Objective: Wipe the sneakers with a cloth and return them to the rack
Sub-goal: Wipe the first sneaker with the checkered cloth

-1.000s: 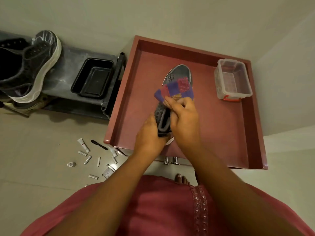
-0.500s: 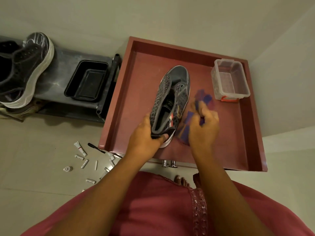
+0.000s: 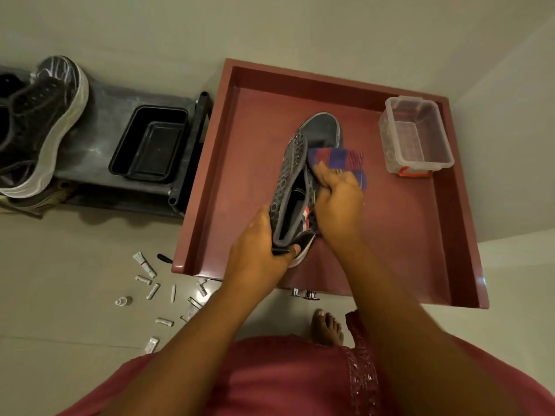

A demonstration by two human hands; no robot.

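Red tray (image 3: 420, 235): left hand (image 3: 258, 253) grips sneaker (image 3: 303, 175) heel; right hand (image 3: 339, 202) presses cloth (image 3: 339, 160), hiding side.

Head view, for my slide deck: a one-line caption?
Left hand steadies grey perforated sneaker while right hand presses checked red-blue cloth against it.

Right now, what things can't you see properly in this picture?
Head view:
- Sneaker: its right side is hidden by the checked cloth and right hand; its heel is covered by the left hand.
- Black sneaker on the rack: cut off by the left edge.
- Small tubes on the floor: labels too small to read.
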